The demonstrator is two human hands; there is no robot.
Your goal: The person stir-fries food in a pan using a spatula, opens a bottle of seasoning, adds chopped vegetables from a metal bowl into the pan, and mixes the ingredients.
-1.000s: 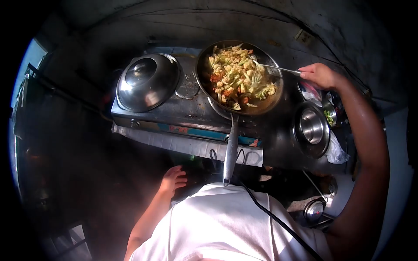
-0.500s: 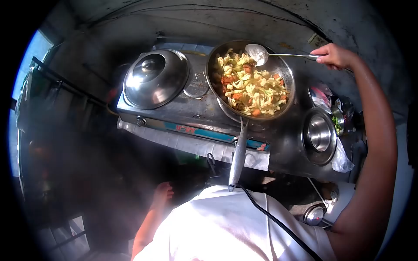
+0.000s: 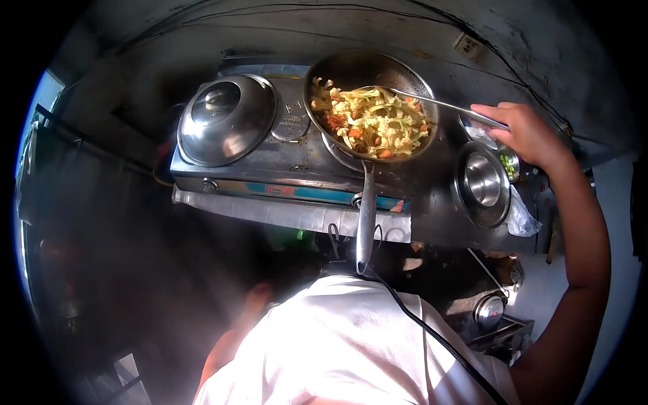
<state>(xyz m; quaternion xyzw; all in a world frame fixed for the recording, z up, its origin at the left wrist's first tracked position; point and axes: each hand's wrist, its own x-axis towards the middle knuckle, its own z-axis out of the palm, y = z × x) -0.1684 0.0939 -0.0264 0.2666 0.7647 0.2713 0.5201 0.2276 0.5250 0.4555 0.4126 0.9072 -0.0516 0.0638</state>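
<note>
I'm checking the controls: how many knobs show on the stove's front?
2: the left knob, below the domed lid; the right knob, beside the pan handle, which may partly hide it.

I have the pan [image 3: 371, 69] on the right of the stove [image 3: 236, 174], food [image 3: 385, 125] inside, handle [image 3: 366, 219] toward the wearer. Left of the pan, on the stove, sits the lid [image 3: 226, 128]; behind it I see the wall [image 3: 324, 32]. Right of the pan, the right hand [image 3: 523, 131] holds the spatula [image 3: 449, 106], which reaches in; the bowl [image 3: 484, 190] lies right and nearer. Before it, leftward, is the left hand [image 3: 258, 295].
</note>
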